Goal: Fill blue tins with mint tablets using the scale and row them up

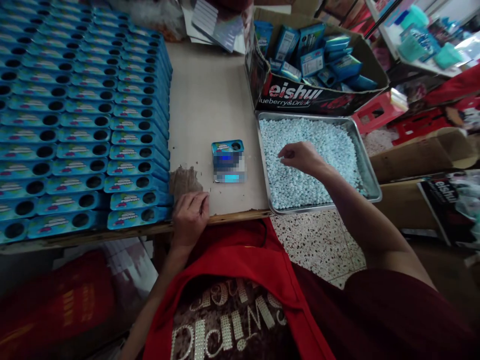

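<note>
My right hand (300,157) is over the metal tray (376,192) of small pale blue pellets (311,185), its fingers pinched together; whatever lies between the fingertips is too small to make out. At the table's front edge rests my left hand (190,215), fingers curled in, with nothing seen in it. Between the hands, a small blue box (228,146) with a dark round hole at its top right lies on the table (210,100); its lower part is blurred out.
Rows of blue boxes (138,137) with round holes fill the left of the table. Behind the tray, a cardboard carton (300,95) holds several blue packs. Plastic sheets (217,22) lie at the back. A red stool (378,110) stands at the right.
</note>
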Demonstrator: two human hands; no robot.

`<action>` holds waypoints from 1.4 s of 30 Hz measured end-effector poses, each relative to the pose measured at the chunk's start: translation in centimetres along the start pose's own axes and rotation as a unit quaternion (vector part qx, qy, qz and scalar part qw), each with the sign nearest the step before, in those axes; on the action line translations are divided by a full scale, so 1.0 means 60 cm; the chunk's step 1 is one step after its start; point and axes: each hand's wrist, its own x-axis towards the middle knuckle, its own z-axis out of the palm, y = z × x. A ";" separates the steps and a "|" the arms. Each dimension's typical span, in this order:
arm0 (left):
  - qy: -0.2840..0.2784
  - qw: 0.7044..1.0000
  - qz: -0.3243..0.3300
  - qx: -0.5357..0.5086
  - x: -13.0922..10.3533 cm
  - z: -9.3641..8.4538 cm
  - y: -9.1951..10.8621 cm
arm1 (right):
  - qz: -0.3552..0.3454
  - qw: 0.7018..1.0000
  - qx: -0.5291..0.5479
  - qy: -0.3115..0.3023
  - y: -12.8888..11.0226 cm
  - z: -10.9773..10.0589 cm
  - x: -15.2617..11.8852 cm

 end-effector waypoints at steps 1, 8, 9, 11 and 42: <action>0.004 1.000 0.004 0.000 0.001 0.000 0.000 | 0.000 1.000 0.008 0.001 -0.005 -0.003 0.000; 0.017 0.999 0.025 0.008 0.002 0.003 0.001 | -0.079 0.990 0.118 0.026 -0.092 -0.031 0.003; 0.021 0.999 0.028 0.008 0.002 0.003 0.002 | -0.100 0.987 0.124 0.026 -0.111 -0.031 0.007; 0.027 0.999 0.032 0.006 0.003 0.002 0.003 | -0.142 0.982 0.120 0.021 -0.148 -0.029 0.017; -0.001 1.000 0.005 0.012 0.001 -0.001 0.007 | -0.229 0.964 -0.130 0.036 -0.068 0.013 0.064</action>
